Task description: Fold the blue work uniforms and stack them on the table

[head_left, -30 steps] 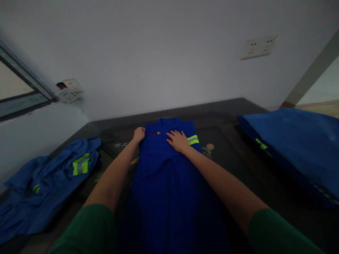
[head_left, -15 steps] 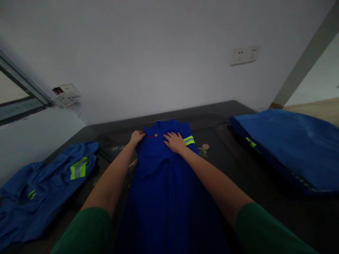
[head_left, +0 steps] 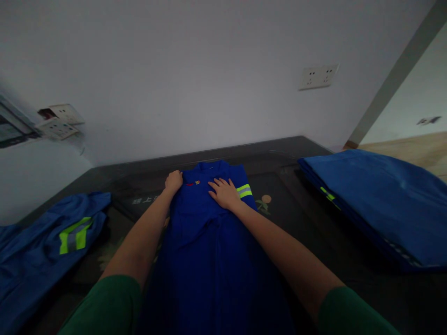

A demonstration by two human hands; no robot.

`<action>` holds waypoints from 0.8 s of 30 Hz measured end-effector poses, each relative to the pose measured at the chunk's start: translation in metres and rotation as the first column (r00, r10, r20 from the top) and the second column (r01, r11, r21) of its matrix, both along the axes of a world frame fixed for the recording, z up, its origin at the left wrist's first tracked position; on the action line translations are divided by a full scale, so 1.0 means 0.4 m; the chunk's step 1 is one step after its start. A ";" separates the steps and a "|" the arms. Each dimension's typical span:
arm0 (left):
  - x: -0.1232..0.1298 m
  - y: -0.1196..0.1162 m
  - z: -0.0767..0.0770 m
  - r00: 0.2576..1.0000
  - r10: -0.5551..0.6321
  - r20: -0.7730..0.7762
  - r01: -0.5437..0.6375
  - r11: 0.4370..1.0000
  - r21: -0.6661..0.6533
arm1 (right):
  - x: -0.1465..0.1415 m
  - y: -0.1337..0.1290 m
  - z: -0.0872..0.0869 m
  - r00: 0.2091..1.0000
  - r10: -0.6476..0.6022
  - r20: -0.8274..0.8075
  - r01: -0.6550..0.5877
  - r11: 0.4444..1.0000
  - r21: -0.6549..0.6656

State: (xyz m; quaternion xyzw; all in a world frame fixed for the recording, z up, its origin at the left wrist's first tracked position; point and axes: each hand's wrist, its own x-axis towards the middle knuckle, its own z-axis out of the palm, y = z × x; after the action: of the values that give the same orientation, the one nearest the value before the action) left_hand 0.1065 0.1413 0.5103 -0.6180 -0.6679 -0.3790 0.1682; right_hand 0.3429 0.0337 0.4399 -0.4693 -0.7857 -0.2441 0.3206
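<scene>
A blue work coverall (head_left: 195,232) lies lengthwise in front of me, its collar at the far end. A small red and yellow emblem marks its chest, and a yellow-green reflective band (head_left: 244,190) shows at the right edge. My left hand (head_left: 173,181) is closed on the garment's left shoulder edge, its fingertips partly hidden. Spread flat over the chest, my right hand (head_left: 225,193) is open and presses on the cloth. The near part of the coverall is dark and runs out of view between my arms.
The dark table (head_left: 279,223) bears printed flowers and lettering. At left lies a crumpled blue garment (head_left: 45,246) with reflective strips. A stack of folded blue clothing (head_left: 377,200) sits at right. Behind the table rises a wall with sockets (head_left: 318,77).
The view has shifted slightly to the right. My left hand has curled more tightly at the shoulder edge. My right hand stays flat on the chest.
</scene>
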 end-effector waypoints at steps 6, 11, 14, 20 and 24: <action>-0.024 -0.005 -0.011 0.999 -0.036 -0.003 0.037 0.997 0.074 | 0.001 0.003 -0.001 1.000 0.006 -0.002 -0.006 1.000 0.010; -0.058 -0.008 0.006 0.968 -0.242 -0.067 0.245 0.969 0.043 | -0.002 0.004 -0.001 1.000 0.003 0.002 -0.003 1.000 0.012; -0.068 0.004 0.017 0.968 -0.241 -0.071 0.240 0.971 -0.019 | -0.003 0.005 0.000 1.000 0.000 0.009 0.000 1.000 0.012; -0.049 0.022 0.012 0.988 -0.153 -0.020 0.153 0.988 -0.030 | -0.002 0.011 -0.003 1.000 -0.007 0.010 0.007 1.000 0.011; -0.022 -0.010 -0.001 0.996 -0.077 0.038 0.076 0.997 0.014 | -0.002 0.012 -0.004 1.000 -0.009 0.003 0.009 1.000 0.017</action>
State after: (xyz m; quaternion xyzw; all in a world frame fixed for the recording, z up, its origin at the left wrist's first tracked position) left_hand 0.0977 0.1371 0.5101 -0.6347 -0.6445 -0.4011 0.1445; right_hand 0.3420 0.0387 0.4381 -0.4699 -0.7819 -0.2530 0.3221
